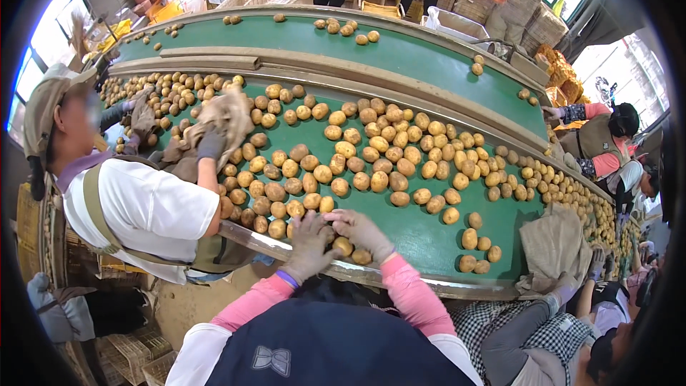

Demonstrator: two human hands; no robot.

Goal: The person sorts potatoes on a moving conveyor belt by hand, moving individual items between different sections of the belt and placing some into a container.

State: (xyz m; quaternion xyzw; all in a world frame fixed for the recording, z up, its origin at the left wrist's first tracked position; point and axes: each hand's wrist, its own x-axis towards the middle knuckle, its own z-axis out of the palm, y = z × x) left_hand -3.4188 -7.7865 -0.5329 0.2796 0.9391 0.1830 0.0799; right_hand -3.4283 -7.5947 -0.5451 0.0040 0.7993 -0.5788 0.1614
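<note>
My left hand [310,249], in a thin greyish glove, is spread over potatoes at the near edge of a green conveyor belt [412,233]. Its fingers are apart, and the surface under the palm is hidden. Close on its right, my gloved right hand [364,233] stretches its index finger towards the left one; its other fingers are partly curled, and whether they grip anything is hidden. Between the hands and the belt's metal rim [386,277] lie a yellowish potato [343,246] and a browner potato [362,256]. Many more potatoes [379,181] spread across the belt beyond.
At left, a person [144,209] in a white shirt holds a brown cloth [228,112] over potatoes. To my right, a neighbour's gloved hand [565,287] is beside a sack cloth [554,241]. Wooden rails [343,72] divide this belt from a farther green belt [423,56].
</note>
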